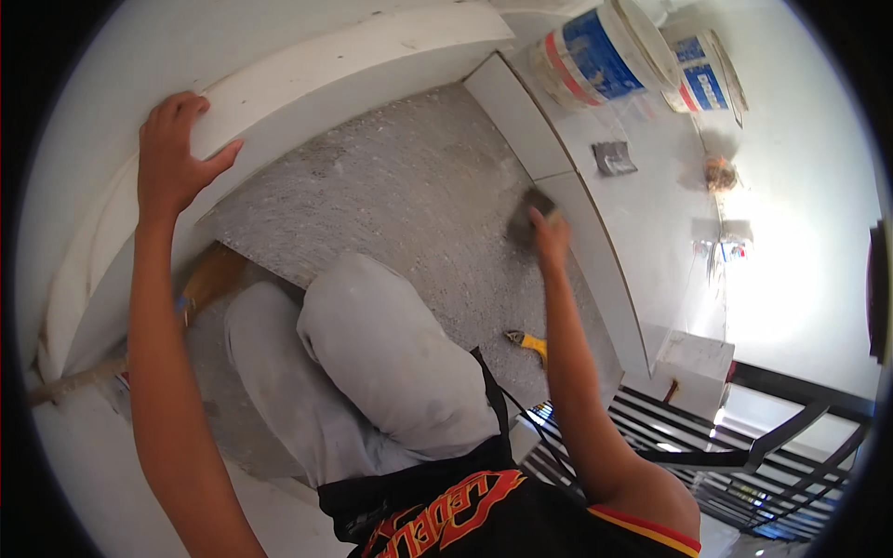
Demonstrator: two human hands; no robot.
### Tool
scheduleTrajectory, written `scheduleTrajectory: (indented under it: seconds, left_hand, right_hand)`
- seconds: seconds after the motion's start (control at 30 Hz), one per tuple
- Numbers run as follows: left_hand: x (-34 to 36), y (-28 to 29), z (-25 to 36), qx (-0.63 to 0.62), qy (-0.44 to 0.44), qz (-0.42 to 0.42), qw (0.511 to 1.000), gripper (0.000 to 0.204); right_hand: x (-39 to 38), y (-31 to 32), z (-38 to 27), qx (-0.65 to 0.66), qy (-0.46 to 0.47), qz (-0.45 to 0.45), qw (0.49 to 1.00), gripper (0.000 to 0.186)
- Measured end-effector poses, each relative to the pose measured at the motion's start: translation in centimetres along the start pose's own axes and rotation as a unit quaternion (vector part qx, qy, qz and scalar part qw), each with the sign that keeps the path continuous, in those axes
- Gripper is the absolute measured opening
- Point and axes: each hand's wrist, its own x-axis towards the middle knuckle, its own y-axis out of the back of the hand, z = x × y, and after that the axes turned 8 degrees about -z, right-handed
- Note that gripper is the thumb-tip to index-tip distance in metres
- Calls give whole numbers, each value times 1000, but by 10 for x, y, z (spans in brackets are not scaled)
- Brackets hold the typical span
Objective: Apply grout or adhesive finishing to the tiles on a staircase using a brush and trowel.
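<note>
My left hand (179, 158) rests on the rounded top of a white ledge (363, 51), thumb apart from the fingers and nothing held. Over rough grey concrete (391, 186), my right hand (551, 232) grips a dark, flat block (532, 212), smeared by motion, so its kind is not plain. The block is low over the concrete, close to the pale tile strip (595, 242) along the right edge. Beside my right forearm lies a yellow-handled tool (530, 342) with a dark metal head, partly hidden by the arm.
Two white and blue buckets (595, 60) with red bands stand at the upper right, near a crumpled silver packet (614, 158). Black metal railing (744, 456) runs along the lower right. My bent knees (381, 344) are at the concrete's near edge, beside a brown piece (212, 277).
</note>
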Motion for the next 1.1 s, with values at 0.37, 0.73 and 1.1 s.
scheduleTrajectory:
  seconds: [0.37, 0.73, 1.1]
  left_hand:
    - [-9, 7, -1, -18, 10, -1, 1000, 53]
    - [-8, 0, -1, -42, 44, -29, 998, 55]
    - [-32, 21, 281, -582, -11, -355, 732, 62]
  right_hand:
    - [-27, -37, -63, 10, -23, -34, 999, 35]
    - [-85, -32, -156, 356, -55, -164, 919, 19]
    - [-157, 63, -176, 236, 285, -170, 913, 49]
